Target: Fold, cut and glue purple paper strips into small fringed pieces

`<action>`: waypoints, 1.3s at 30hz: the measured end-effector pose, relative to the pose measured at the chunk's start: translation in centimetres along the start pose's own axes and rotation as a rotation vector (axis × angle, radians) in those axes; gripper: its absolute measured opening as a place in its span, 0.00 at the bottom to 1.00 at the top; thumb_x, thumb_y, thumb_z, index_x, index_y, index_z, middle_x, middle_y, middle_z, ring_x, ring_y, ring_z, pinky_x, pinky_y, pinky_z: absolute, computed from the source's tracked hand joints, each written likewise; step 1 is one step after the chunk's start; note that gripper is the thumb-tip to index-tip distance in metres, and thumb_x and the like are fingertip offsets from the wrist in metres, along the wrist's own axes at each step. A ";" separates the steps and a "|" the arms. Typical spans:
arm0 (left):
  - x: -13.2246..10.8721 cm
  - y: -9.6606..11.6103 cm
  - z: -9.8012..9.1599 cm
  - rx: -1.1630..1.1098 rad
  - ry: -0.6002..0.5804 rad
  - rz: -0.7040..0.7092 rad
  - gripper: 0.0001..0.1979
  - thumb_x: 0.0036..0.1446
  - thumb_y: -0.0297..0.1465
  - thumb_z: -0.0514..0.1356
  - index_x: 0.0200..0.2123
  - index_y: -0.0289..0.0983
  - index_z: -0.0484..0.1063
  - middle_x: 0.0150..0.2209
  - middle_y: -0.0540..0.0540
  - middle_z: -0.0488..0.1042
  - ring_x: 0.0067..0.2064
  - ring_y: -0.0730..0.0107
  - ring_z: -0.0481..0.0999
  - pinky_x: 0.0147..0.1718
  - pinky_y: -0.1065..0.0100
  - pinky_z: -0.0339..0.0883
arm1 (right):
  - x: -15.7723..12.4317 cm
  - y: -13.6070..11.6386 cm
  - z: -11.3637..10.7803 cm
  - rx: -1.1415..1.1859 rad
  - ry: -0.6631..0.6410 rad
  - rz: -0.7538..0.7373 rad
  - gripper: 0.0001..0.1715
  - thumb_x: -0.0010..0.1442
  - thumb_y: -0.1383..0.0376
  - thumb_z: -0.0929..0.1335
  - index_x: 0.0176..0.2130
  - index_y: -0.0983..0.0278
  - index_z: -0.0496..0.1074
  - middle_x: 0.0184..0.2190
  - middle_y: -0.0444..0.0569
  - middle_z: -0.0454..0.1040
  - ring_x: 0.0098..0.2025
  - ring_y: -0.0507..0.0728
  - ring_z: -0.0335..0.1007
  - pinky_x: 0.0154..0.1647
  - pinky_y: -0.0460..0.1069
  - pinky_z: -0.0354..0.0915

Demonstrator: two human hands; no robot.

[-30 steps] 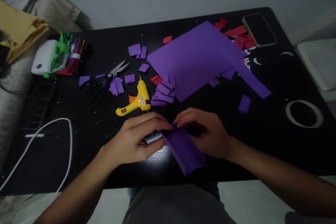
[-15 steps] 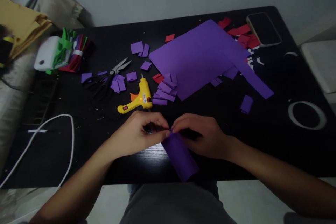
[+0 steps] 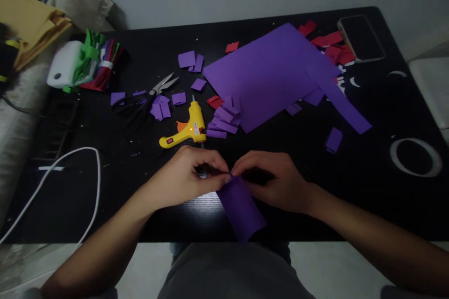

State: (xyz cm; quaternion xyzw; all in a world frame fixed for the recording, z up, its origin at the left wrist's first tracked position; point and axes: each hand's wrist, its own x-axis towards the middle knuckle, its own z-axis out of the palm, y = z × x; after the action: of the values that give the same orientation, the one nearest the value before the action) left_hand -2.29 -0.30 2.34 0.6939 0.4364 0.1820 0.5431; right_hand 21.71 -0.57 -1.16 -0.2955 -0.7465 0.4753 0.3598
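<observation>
A curved strip of purple paper (image 3: pixel 242 210) hangs down toward the table's front edge, its far end pinched between both my hands. My left hand (image 3: pixel 191 173) grips that end with thumb and fingers from the left. From the right, my right hand (image 3: pixel 273 177) pinches the same end, fingertips almost touching the left ones. The exact fold under the fingertips is hidden. Just beyond my left hand lies a yellow hot glue gun (image 3: pixel 189 128), its small light glowing. Several small folded purple paper pieces (image 3: pixel 224 119) are heaped beside it.
Black-handled scissors (image 3: pixel 154 96) lie left of the glue gun. A large purple sheet (image 3: pixel 270 74) covers the table's back middle, near red scraps (image 3: pixel 331 46) and a phone (image 3: pixel 361 37). A white ring (image 3: pixel 416 156) lies right; a white cable (image 3: pixel 98 182) loops at left.
The view has shifted slightly, so the table items appear a little further right. Both hands keep their pinch on the purple strip, which looks slightly more opened out.
</observation>
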 end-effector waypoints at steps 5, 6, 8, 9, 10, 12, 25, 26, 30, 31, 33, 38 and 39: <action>0.0 -0.1 0.0 -0.012 -0.008 -0.013 0.03 0.61 0.26 0.65 0.36 0.36 0.80 0.31 0.51 0.81 0.32 0.74 0.78 0.33 0.74 0.68 | 0.2 0.0 0.1 0.037 -0.006 0.001 0.09 0.63 0.73 0.74 0.42 0.61 0.80 0.38 0.48 0.83 0.39 0.54 0.82 0.39 0.47 0.77; 0.0 -0.1 0.1 -0.026 -0.005 -0.019 0.02 0.61 0.26 0.66 0.35 0.36 0.80 0.31 0.51 0.81 0.32 0.74 0.78 0.33 0.74 0.68 | 0.2 -0.1 0.1 0.047 -0.001 0.009 0.09 0.63 0.73 0.74 0.42 0.61 0.80 0.39 0.49 0.83 0.39 0.54 0.82 0.39 0.47 0.77; 0.1 -0.1 0.2 -0.059 0.002 -0.038 0.02 0.61 0.27 0.66 0.35 0.36 0.80 0.31 0.50 0.81 0.32 0.73 0.78 0.33 0.74 0.69 | 0.3 -0.1 0.1 0.065 0.007 0.035 0.08 0.62 0.73 0.74 0.41 0.61 0.81 0.39 0.49 0.82 0.38 0.53 0.81 0.37 0.46 0.77; 0.1 -0.2 0.3 -0.072 0.005 -0.049 0.02 0.61 0.28 0.66 0.35 0.36 0.80 0.32 0.50 0.82 0.33 0.73 0.78 0.33 0.74 0.69 | 0.3 -0.1 0.1 0.072 0.010 0.045 0.08 0.62 0.73 0.75 0.41 0.61 0.81 0.39 0.49 0.81 0.38 0.53 0.81 0.36 0.45 0.77; 0.1 -0.2 0.3 -0.080 0.002 -0.060 0.03 0.61 0.29 0.66 0.36 0.36 0.81 0.32 0.49 0.82 0.33 0.72 0.79 0.33 0.73 0.70 | 0.3 -0.2 0.1 0.073 0.010 0.050 0.08 0.62 0.73 0.75 0.41 0.61 0.81 0.39 0.49 0.81 0.37 0.52 0.80 0.36 0.45 0.76; 0.1 -0.3 0.4 -0.068 -0.014 -0.083 0.05 0.62 0.31 0.66 0.38 0.36 0.82 0.33 0.48 0.83 0.33 0.71 0.79 0.33 0.72 0.70 | 0.2 -0.1 0.2 0.061 0.006 0.033 0.09 0.62 0.73 0.75 0.41 0.61 0.81 0.38 0.48 0.81 0.37 0.52 0.80 0.36 0.45 0.76; 0.2 -0.3 0.5 -0.126 -0.084 -0.149 0.04 0.60 0.28 0.65 0.36 0.36 0.82 0.29 0.50 0.81 0.31 0.73 0.77 0.30 0.74 0.67 | 0.1 -0.1 0.4 0.085 -0.025 0.040 0.12 0.59 0.76 0.75 0.41 0.62 0.81 0.39 0.47 0.79 0.37 0.51 0.78 0.37 0.45 0.75; 0.1 -0.3 0.2 -0.120 -0.075 -0.139 0.05 0.62 0.29 0.64 0.37 0.36 0.82 0.31 0.49 0.81 0.32 0.72 0.77 0.31 0.73 0.68 | 0.1 -0.1 0.4 0.111 -0.028 0.074 0.11 0.59 0.76 0.75 0.41 0.62 0.80 0.40 0.47 0.79 0.37 0.51 0.79 0.37 0.45 0.75; -0.3 0.1 -1.0 -0.066 0.046 0.010 0.11 0.65 0.25 0.59 0.48 0.38 0.78 0.42 0.46 0.82 0.42 0.68 0.81 0.40 0.70 0.73 | 0.3 0.1 0.1 0.206 -0.019 0.200 0.07 0.60 0.73 0.75 0.39 0.63 0.79 0.40 0.48 0.79 0.38 0.51 0.80 0.39 0.45 0.76; -0.5 0.3 -1.3 -0.018 0.039 0.079 0.13 0.64 0.23 0.59 0.49 0.38 0.77 0.45 0.45 0.81 0.45 0.67 0.81 0.44 0.69 0.74 | 0.3 0.1 0.1 0.215 -0.004 0.215 0.07 0.60 0.73 0.75 0.39 0.63 0.79 0.41 0.48 0.79 0.39 0.51 0.80 0.40 0.45 0.76; -0.7 0.5 -1.5 0.108 -0.010 0.225 0.17 0.59 0.21 0.61 0.51 0.38 0.76 0.50 0.44 0.80 0.50 0.64 0.79 0.49 0.66 0.73 | 0.3 0.4 0.1 0.215 0.039 0.226 0.08 0.59 0.73 0.75 0.39 0.63 0.79 0.43 0.48 0.79 0.40 0.51 0.80 0.41 0.45 0.76; -0.5 0.2 -0.8 0.327 0.009 0.314 0.10 0.63 0.25 0.64 0.48 0.38 0.75 0.48 0.43 0.78 0.50 0.62 0.78 0.51 0.64 0.72 | 0.2 0.4 0.3 0.244 0.074 0.271 0.11 0.57 0.74 0.76 0.39 0.61 0.77 0.44 0.47 0.81 0.41 0.52 0.81 0.44 0.46 0.77; -0.4 0.0 -0.7 0.345 0.022 0.319 0.09 0.64 0.25 0.63 0.47 0.37 0.75 0.48 0.43 0.78 0.50 0.63 0.79 0.50 0.64 0.72 | 0.2 0.4 0.3 0.249 0.074 0.283 0.11 0.57 0.74 0.76 0.39 0.61 0.76 0.43 0.47 0.82 0.42 0.53 0.81 0.45 0.46 0.77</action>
State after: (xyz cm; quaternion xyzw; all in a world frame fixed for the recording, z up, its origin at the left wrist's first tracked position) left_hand -3.00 -0.23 2.66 0.8344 0.3519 0.1958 0.3762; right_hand 21.38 -0.43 -1.53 -0.3679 -0.6192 0.5986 0.3506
